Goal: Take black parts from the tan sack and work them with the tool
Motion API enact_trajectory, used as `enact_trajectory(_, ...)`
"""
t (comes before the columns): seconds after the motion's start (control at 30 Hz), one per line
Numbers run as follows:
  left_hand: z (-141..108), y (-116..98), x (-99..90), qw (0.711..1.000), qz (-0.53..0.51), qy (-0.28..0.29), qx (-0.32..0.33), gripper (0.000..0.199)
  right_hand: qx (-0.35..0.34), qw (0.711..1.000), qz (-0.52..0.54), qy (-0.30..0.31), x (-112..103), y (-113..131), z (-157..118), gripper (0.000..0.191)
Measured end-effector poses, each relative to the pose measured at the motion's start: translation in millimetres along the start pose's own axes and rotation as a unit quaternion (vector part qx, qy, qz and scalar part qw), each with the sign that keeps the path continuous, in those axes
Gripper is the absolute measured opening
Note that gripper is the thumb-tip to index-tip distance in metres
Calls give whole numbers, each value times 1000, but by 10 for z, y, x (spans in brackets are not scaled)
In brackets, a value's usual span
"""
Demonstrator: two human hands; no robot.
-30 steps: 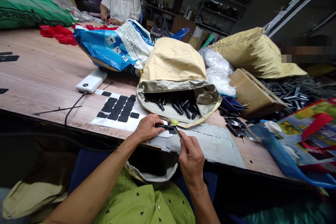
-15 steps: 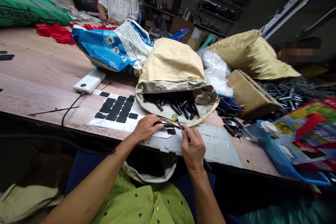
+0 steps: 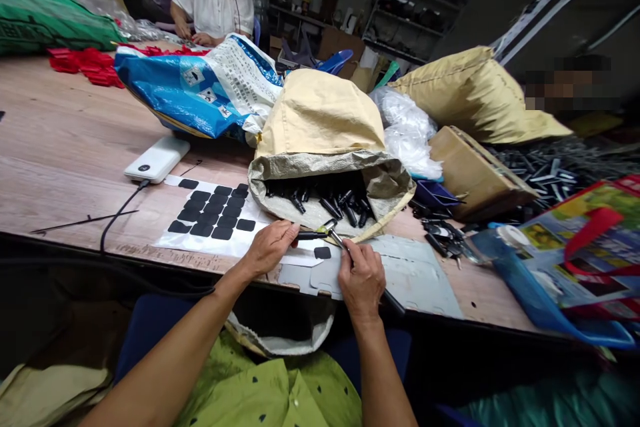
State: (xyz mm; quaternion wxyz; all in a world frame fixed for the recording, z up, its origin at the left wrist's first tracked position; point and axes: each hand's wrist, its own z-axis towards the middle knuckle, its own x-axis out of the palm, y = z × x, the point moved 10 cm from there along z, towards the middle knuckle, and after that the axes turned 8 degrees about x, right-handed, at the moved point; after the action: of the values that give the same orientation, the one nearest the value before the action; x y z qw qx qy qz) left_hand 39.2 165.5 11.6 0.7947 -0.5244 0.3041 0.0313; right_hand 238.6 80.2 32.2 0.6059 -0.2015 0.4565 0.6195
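Note:
My left hand (image 3: 271, 247) pinches a slim black tubular piece (image 3: 309, 235) by one end, just above the table edge. In my right hand (image 3: 363, 272) is a small hammer (image 3: 337, 237) with a metal shaft, a yellow-green face on its head and a dark handle end. The hammer head touches or overlaps the tip of the black piece; I cannot tell which. Behind both hands, an open beige sack (image 3: 325, 113) holds several similar black pieces (image 3: 345, 203). A white sheet (image 3: 170, 237) with black rounded patches (image 3: 215, 213) lies left of my left hand.
A white power bank (image 3: 157, 159) with a cable sits at the left. Blue-white packaging (image 3: 195, 90) lies behind it. Grey board (image 3: 415, 273) covers the table's front edge. At the right are a wooden box (image 3: 475, 173) and a blue tray (image 3: 535, 300). A co-worker (image 3: 215, 7) sits across.
The hammer head has come down and left onto the tip of the black piece, and now shows from the side. The whole view has shifted slightly.

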Motion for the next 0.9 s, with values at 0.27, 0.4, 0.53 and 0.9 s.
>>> enact_trajectory(0.27, -8, 14, -16, 999, -32, -12, -4, 54, -4, 1000, -1, 0, 10, -8, -3, 26)
enact_trajectory(0.4, -11, 31, -17, 999, -42, -14, -10, 53, -5, 1000, -4, 0, 7, 2, -4, 25)
enact_trajectory(0.53, -8, 31, -14, 999, -34, -11, -5, 52, -4, 1000, -5, 0, 9, -4, -4, 25)
enact_trajectory(0.9, -4, -52, 13, 999, 34, 17, 14, 52, -2, 1000, -8, 0, 3, 3, -6, 26)
